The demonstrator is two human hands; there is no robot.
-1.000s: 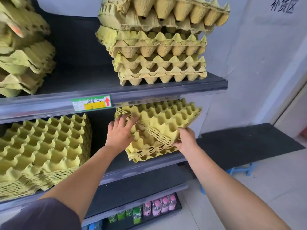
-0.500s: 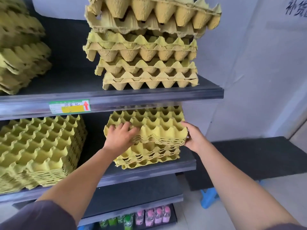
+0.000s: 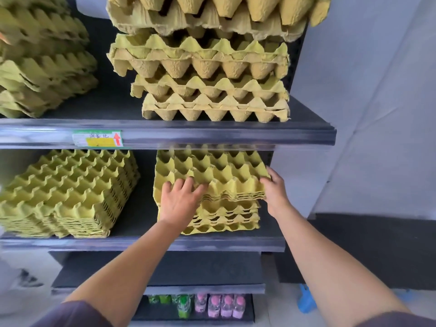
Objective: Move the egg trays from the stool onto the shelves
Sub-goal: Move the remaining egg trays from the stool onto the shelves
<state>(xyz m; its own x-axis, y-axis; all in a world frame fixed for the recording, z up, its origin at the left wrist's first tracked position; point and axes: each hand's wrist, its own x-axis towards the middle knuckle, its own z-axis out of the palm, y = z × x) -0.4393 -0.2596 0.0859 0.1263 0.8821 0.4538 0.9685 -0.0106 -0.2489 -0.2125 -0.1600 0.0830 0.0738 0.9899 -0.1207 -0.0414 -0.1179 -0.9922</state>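
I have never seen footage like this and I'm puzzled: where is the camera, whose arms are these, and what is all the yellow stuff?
There is no machine here. A person wears one wide-angle camera on the head, so you look down along their own two arms. The yellow things are moulded egg trays, piled on dark shop shelves. The left hand lies spread on the front of the top trays of a pile on the middle shelf. The right hand holds their right edge. Another pile sits to the left, and more trays stand on the upper shelf. Small bottles stand at the bottom. A blue thing, probably the stool, peeks out at the lower right.
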